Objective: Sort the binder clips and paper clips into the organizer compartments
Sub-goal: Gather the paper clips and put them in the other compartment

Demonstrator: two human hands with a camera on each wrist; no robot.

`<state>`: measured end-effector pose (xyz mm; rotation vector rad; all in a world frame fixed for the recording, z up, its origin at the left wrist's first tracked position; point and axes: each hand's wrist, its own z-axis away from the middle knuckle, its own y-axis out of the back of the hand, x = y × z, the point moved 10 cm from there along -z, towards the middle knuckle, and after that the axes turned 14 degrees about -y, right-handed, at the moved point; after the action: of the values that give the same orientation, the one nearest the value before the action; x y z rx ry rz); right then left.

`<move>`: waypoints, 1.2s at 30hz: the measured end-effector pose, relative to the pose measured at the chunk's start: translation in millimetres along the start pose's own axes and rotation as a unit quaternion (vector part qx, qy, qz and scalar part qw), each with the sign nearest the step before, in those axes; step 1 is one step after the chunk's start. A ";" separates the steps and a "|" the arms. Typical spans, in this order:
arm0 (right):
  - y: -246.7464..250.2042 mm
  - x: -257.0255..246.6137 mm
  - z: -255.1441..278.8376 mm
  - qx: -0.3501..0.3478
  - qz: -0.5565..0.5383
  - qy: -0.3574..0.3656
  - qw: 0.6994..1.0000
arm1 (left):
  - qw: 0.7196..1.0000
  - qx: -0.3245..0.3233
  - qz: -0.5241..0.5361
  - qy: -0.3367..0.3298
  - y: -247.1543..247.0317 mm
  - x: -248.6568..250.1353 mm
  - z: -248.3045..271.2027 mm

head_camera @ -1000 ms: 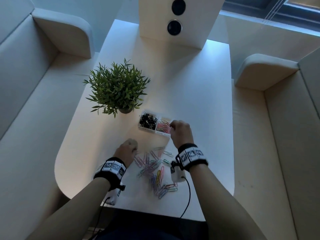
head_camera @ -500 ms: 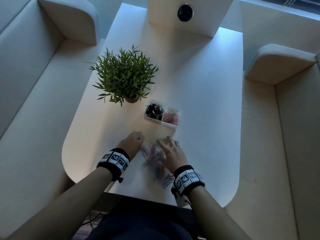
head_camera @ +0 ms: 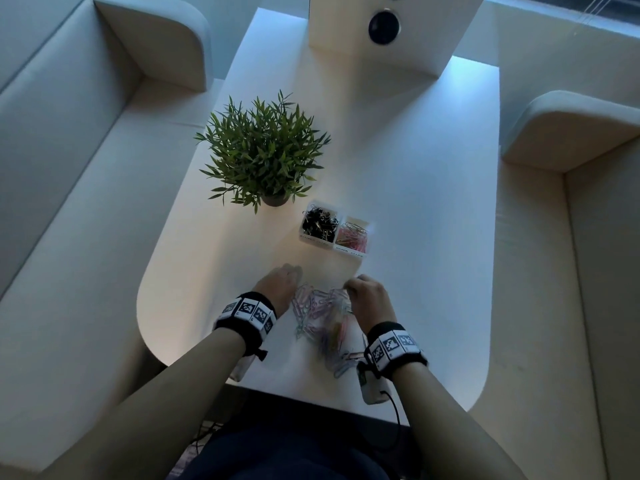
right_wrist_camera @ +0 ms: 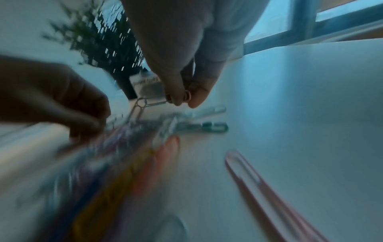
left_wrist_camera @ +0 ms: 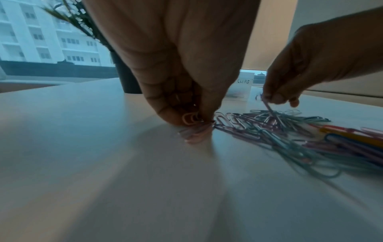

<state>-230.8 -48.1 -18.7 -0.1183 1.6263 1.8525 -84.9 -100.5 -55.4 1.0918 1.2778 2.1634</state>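
A loose pile of coloured paper clips (head_camera: 320,318) lies on the white table (head_camera: 415,237) near its front edge. My left hand (head_camera: 289,278) is at the pile's left edge, and its fingertips (left_wrist_camera: 186,117) pinch a few pale clips against the table. At the pile's far right, my right hand (head_camera: 353,289) has thumb and finger pinched on one paper clip (right_wrist_camera: 186,96) that is hooked to others. Beyond the hands stands the clear organizer (head_camera: 313,239). Its left compartment holds black binder clips (head_camera: 319,221) and its right one pink paper clips (head_camera: 351,233).
A potted green plant (head_camera: 263,154) stands just left of and behind the organizer. A white column with round sockets (head_camera: 384,26) rises at the table's far end. Padded benches flank the table. A single pink clip (right_wrist_camera: 259,180) lies apart on the right.
My right hand has come back from the organizer's paper clip compartment to the pile and pinched a clip. The left hand stayed at the pile's left edge.
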 end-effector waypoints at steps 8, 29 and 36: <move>91.9 -16.6 -50.9 0.134 -0.045 -0.032 0.990 | 0.996 0.067 0.039 -0.037 16.4 4.5 13.3; -17.7 30.9 31.8 -0.094 0.108 -0.085 0.986 | 0.998 0.019 -0.008 -0.057 83.1 82.8 -111.8; -15.2 21.8 23.3 -0.027 0.075 -0.049 0.996 | 0.996 0.013 0.026 0.087 26.8 38.8 -12.0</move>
<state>-231.7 -17.8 -36.9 0.0732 1.5553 1.9825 -116.9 -94.7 -19.3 0.9738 1.3684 2.3305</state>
